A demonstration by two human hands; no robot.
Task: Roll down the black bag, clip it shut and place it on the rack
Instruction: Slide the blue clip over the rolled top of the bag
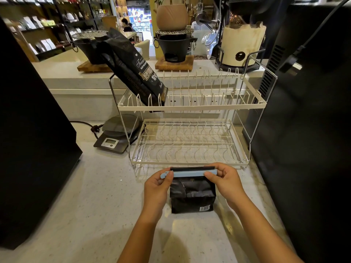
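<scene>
Bag mouth hidden under clip.
I see left hand [158,185] and right hand [225,180] pinching blue clip [190,174] ends on black bag [192,194].

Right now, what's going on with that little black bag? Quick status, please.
Left hand and right hand pinch blue clip ends. Black bag rolled, upright on counter. Rack lower shelf free.

head cam | forward-down | close over counter [98,196] | facing rack [190,107]
</scene>
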